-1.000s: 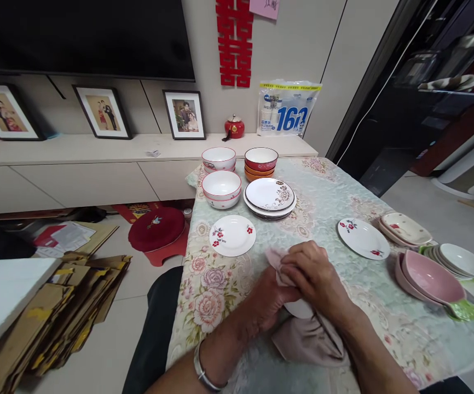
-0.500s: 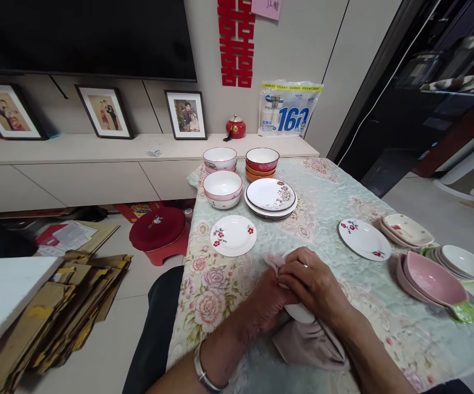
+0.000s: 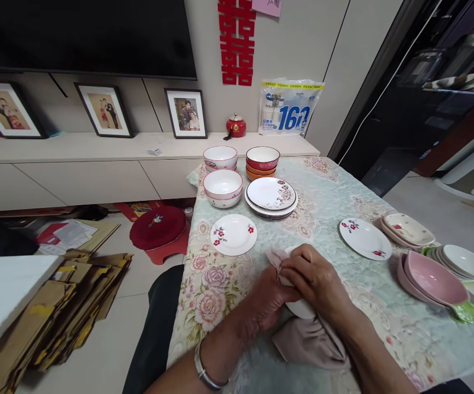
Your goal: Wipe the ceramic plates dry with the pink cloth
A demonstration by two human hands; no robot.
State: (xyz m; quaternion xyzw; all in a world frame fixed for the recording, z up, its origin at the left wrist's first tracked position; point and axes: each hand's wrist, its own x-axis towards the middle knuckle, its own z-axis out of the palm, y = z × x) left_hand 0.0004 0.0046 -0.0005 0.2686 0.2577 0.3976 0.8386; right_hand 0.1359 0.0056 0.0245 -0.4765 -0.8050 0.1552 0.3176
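Observation:
A white plate (image 3: 301, 310) is between my two hands, mostly hidden by them. My left hand (image 3: 270, 295) is closed on its left edge, a silver bangle on the wrist. Over the plate, my right hand (image 3: 314, 276) closes with bent fingers on a pinkish-brown cloth (image 3: 311, 345). One end of the cloth sticks up between the hands, while the larger part hangs below the plate. Just beyond my left hand lies a white plate with red flowers (image 3: 233, 235). A similar flowered plate (image 3: 365, 239) lies to the right.
On the flowered tablecloth (image 3: 204, 284) stand stacked plates (image 3: 270, 194), red-rimmed bowls (image 3: 223, 186) and red and orange bowls (image 3: 262, 160). At the right are pink leaf-shaped bowls (image 3: 436, 276), white bowls (image 3: 469, 260) and squarish dishes (image 3: 409, 227). A red stool (image 3: 158, 227) and flattened cardboard (image 3: 76, 306) are at left.
My hands stay on the plate and cloth, with only a slight shift of the right hand to the right. The dishes around them keep their places.

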